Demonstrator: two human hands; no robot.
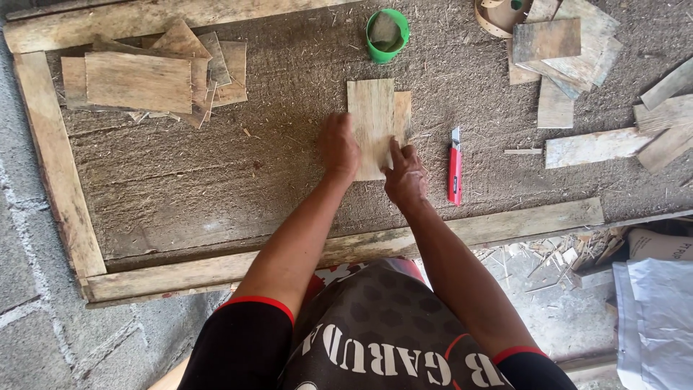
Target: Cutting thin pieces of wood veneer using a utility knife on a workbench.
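A pale rectangular wooden sheet (371,115) lies in the middle of the rough work board (216,173), on top of a second sheet (403,112) whose edge sticks out to its right. My left hand (338,146) presses on the top sheet's left edge, fingers bent. Resting on its lower right corner is my right hand (405,173), with the index finger stretched along the sheet. A red utility knife (455,170) lies just right of my right hand, untouched.
A green cup (387,34) stands beyond the sheets. A stack of wooden sheets (144,76) sits at the far left, another pile (563,50) at the far right with loose strips (599,144). Wooden frame boards (50,159) edge the work surface.
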